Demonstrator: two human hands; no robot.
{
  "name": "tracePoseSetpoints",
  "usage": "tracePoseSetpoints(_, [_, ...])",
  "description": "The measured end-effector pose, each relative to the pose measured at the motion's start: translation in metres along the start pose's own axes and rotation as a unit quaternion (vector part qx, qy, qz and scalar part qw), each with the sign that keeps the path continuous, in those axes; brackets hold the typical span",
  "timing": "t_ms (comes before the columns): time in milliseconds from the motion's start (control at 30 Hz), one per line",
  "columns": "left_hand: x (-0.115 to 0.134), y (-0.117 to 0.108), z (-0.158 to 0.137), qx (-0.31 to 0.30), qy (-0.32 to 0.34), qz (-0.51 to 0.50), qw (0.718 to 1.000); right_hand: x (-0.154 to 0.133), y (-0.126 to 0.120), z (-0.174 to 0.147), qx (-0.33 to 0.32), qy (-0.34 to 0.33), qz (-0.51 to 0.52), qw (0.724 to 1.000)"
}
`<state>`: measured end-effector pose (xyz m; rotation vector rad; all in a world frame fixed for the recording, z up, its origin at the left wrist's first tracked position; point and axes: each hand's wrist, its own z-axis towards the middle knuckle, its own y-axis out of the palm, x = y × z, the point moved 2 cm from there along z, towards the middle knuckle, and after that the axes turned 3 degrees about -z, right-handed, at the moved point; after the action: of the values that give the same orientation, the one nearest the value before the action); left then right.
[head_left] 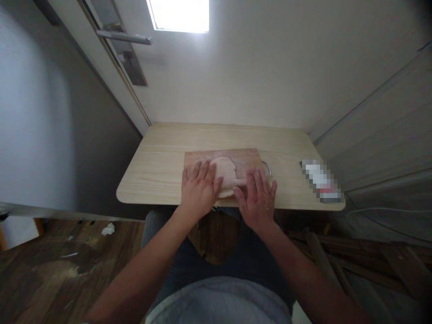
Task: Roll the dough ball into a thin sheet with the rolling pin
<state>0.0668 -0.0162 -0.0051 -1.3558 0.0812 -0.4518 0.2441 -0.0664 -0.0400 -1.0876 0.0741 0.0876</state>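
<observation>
A pale, flattened piece of dough (224,168) lies on a small wooden cutting board (245,156) dusted with what looks like flour. My left hand (199,186) rests palm down over the dough's left side, fingers stretched out and thumb on the dough. On the right, my right hand (256,198) lies with spread fingers over the board and a narrow strip of dough that reaches toward it. Neither hand is closed around anything. Both palms hide parts of the dough and the board's near edge. A metal loop handle (267,168) sticks out from the board's right end.
The board lies on a light wood-grain table (162,157) with rounded front corners. A blurred-out flat object (320,180) lies at its right end. Behind stands a pale door with a metal lever handle (124,37). Crumpled white paper (108,229) lies on the floor at left.
</observation>
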Motion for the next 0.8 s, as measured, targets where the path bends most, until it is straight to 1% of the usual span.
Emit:
tracePoseSetpoints(167, [-0.004,0.001,0.02,-0.013,-0.013,0.007,1.0,0.004,0.008,0.022,-0.021,-0.006,-0.017,1.0])
tracePoseSetpoints(333, [-0.01,0.002,0.039,-0.025,-0.014,0.016,0.999,0.005,0.014,0.046,-0.037,-0.001,-0.011,0.999])
tracePoseSetpoints(567, [-0.021,0.006,0.067,-0.041,-0.009,0.011,0.999,0.006,0.018,0.082,-0.094,-0.012,-0.009,0.996])
tracePoseSetpoints(800, [-0.033,0.012,0.099,-0.071,-0.023,-0.01,0.997,0.009,0.034,0.114,-0.133,-0.003,-0.02,0.991])
